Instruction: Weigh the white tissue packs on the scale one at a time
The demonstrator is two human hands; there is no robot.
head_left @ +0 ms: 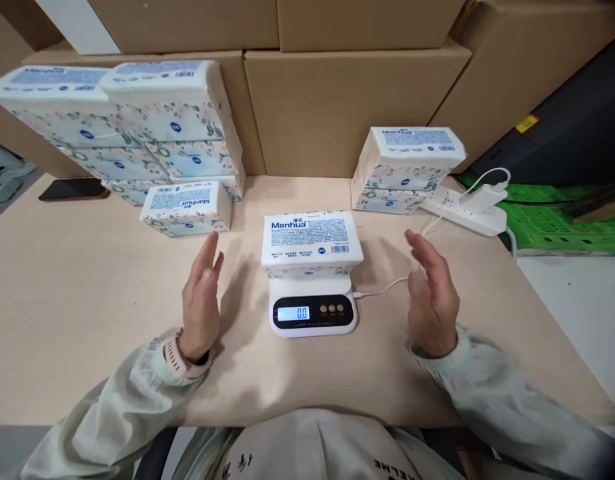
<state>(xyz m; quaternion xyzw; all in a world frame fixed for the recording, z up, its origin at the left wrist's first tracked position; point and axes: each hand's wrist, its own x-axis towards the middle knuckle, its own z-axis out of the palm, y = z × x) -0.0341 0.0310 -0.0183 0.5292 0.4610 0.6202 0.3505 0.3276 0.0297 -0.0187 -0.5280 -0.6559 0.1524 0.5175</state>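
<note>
A pack of tissues [312, 239] labelled Manhua rests on a white digital kitchen scale [312, 327], whose lit display reads 0.0. To the left of the scale, my left hand [201, 300] is raised over the table with fingers stretched out, touching nothing. My right hand [432, 297] mirrors it on the other side, open with its palm facing inward. Both hands are apart from the pack. Just beyond my left hand lies a single tissue pack [186, 208], in front of a stack of more packs [177, 127].
Two stacked tissue packs [410, 167] stand at the back right, beside a white power strip [467, 210]. A white cable [382, 291] runs to the scale. A dark phone [73, 189] lies at the left. Cardboard boxes [337, 113] wall off the table's back edge.
</note>
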